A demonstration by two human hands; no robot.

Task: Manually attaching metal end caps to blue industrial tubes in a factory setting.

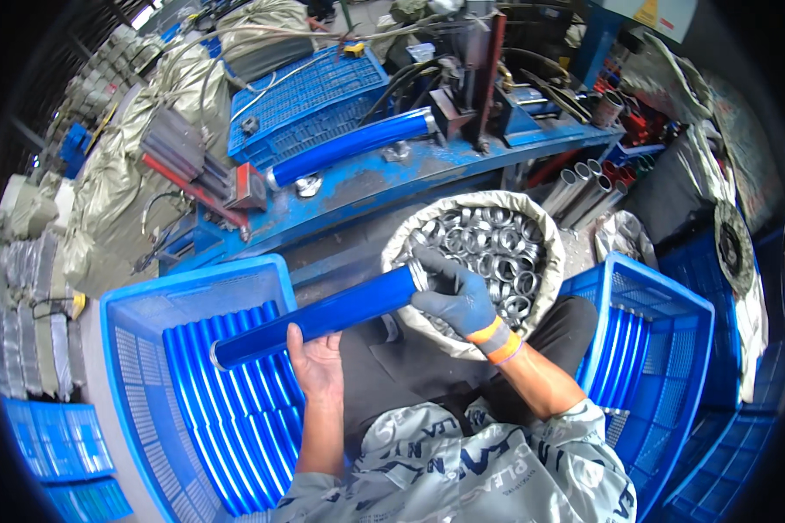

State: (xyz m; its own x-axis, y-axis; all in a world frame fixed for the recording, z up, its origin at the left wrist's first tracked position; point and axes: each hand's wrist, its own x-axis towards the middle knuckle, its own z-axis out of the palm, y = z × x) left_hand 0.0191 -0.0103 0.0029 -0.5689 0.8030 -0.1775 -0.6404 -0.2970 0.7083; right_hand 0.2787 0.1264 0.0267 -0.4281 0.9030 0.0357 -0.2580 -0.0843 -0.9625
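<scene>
A long blue metal tube (pixel 314 318) lies aslant across both hands, its right end higher than its left. My bare left hand (pixel 317 362) holds it from below near the middle, thumb up along the near side. My right hand (pixel 458 295), in a dark blue glove with an orange cuff, grips a silver metal ring (pixel 419 275) at the tube's right end. Whether that ring is fully seated cannot be made out. Just beyond the right hand, a white sack (pixel 545 227) stands open, filled with several loose silver rings (pixel 501 248).
Blue crates with stacked blue tubes stand left (pixel 118 349) and right (pixel 702 349) of my legs. Ahead is a blue steel bench (pixel 349 187) with clamping fixtures and another blue tube (pixel 353 148) across it. Bare metal pipes (pixel 584 187) lean behind the sack.
</scene>
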